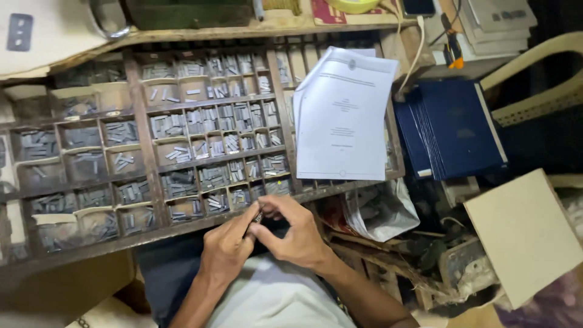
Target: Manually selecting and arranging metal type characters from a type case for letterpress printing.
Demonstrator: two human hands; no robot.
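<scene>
A wooden type case (pixel 146 121) with many small compartments of grey metal type pieces lies in front of me. My left hand (pixel 228 246) and my right hand (pixel 291 234) meet just below the case's front edge. Both pinch a small dark metal piece (pixel 258 217) between their fingertips. A stack of white printed sheets (pixel 343 115) rests on the right part of the case.
A pile of dark blue hardcover books (pixel 452 127) lies to the right of the case. A beige cardboard sheet (pixel 525 234) sits at the lower right. Crumpled paper (pixel 379 212) and wooden scraps fill the space below the sheets. A cream plastic chair (pixel 540 79) stands at the far right.
</scene>
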